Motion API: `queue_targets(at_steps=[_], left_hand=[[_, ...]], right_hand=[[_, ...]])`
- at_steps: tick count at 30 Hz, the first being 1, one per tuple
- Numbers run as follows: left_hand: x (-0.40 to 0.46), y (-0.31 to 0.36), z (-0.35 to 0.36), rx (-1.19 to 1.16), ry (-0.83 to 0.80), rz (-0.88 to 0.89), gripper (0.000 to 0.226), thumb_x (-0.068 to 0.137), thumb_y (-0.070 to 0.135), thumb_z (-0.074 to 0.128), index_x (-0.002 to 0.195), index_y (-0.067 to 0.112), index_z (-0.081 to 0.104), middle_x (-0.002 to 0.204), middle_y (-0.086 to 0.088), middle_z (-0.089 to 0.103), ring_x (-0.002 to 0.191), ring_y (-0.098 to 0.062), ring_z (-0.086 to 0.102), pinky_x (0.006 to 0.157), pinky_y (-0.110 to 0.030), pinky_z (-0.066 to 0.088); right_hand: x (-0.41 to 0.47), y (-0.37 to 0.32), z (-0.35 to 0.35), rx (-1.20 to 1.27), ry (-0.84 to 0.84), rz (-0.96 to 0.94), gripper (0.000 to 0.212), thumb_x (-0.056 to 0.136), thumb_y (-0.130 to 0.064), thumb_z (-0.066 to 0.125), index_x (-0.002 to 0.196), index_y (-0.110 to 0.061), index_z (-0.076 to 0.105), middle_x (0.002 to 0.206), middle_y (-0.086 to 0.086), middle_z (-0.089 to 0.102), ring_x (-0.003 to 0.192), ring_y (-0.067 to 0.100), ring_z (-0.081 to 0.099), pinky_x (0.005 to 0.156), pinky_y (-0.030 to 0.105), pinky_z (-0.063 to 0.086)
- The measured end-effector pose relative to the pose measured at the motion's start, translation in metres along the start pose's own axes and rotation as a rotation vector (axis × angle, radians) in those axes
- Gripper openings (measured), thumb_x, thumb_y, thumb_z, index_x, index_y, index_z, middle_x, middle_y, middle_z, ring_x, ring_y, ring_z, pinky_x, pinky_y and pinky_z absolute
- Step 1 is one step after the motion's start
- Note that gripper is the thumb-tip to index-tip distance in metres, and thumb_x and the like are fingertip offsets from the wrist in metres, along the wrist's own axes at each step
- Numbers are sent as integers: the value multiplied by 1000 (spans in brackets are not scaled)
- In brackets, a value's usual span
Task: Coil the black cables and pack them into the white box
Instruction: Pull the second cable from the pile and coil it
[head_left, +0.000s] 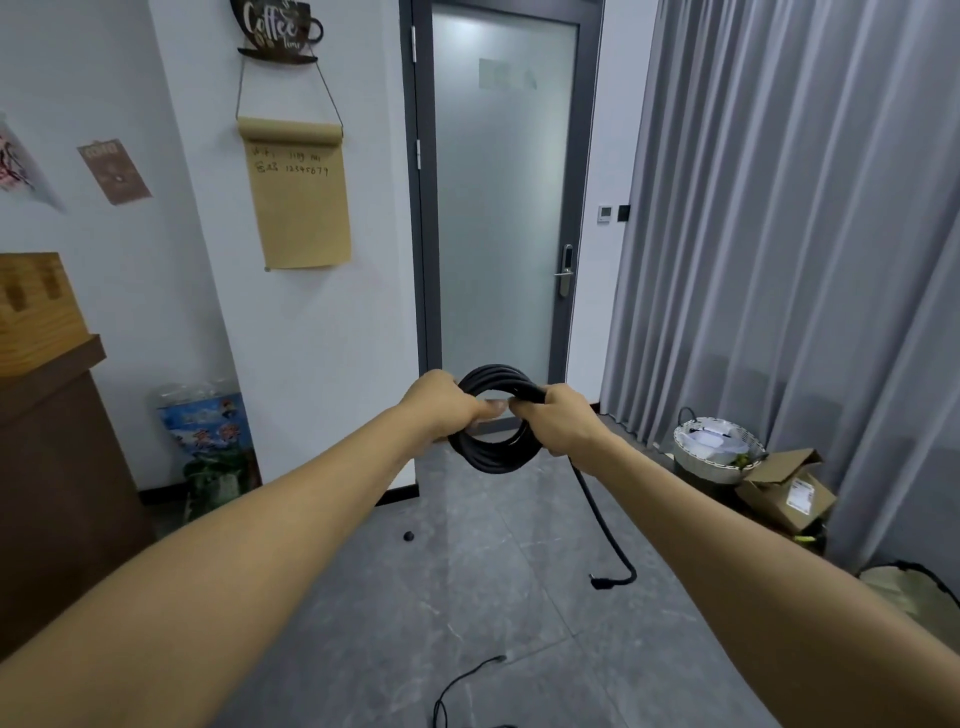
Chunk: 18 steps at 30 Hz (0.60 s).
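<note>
Black cable (493, 418) wound into a multi-turn coil, held at arm's length above the grey floor (467, 571). Loose tail (602, 519) hanging from the coil's right side, plug end just off the tiles. Left hand (447, 405) and right hand (558, 418) each clenched around the loops. Coiling nearly finished, judged; next, tail gathered in. Second thin cable (462, 680) lying below. White box not identifiable.

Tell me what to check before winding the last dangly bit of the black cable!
1. Left hand grips the coil: ok.
2. Right hand grips the coil: ok.
3. Loops lie neatly together: ok.
4. Loose tail fully wound in: not ok, it hangs down to its plug.
5. Second cable on the floor coiled: not ok.
6. White box within reach: cannot tell, none shows.
</note>
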<state>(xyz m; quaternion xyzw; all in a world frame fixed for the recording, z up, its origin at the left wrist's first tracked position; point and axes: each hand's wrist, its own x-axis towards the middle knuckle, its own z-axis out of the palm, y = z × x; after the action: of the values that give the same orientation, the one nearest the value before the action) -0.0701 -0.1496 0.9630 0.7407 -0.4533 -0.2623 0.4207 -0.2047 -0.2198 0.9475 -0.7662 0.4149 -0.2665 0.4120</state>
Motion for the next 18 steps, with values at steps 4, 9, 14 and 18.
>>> queue_targets(at_steps=[4, 9, 14, 18], left_hand=[[-5, 1, 3, -406, -5, -27, 42, 66, 36, 82, 81, 8, 56, 69, -3, 52, 61, -15, 50, 57, -25, 42], [-6, 6, -2, -456, 19, 96, 56, 60, 43, 82, 93, 4, 58, 65, 0, 47, 56, -15, 44, 54, -24, 40], [-3, 3, -7, -186, 61, 172, 47, 77, 45, 72, 93, 3, 58, 66, -2, 50, 57, -16, 51, 55, -22, 41], [-4, 1, -8, -152, 106, 245, 48, 83, 45, 65, 98, -1, 59, 66, -3, 49, 59, -17, 50, 47, -14, 41]], right_hand=[[3, -5, -1, 21, 51, -6, 29, 95, -23, 50, 68, -11, 49, 59, 1, 41, 46, 13, 32, 41, 23, 27], [4, -5, 4, 204, 44, 48, 27, 94, -18, 48, 68, -11, 43, 57, 2, 34, 46, 14, 26, 42, 25, 24], [2, -6, 8, 150, 34, 38, 29, 94, -16, 47, 66, -11, 42, 56, 2, 34, 46, 15, 27, 42, 24, 25], [2, -10, 3, 97, 9, -4, 30, 94, -20, 49, 65, -12, 42, 55, 2, 35, 46, 15, 29, 42, 24, 26]])
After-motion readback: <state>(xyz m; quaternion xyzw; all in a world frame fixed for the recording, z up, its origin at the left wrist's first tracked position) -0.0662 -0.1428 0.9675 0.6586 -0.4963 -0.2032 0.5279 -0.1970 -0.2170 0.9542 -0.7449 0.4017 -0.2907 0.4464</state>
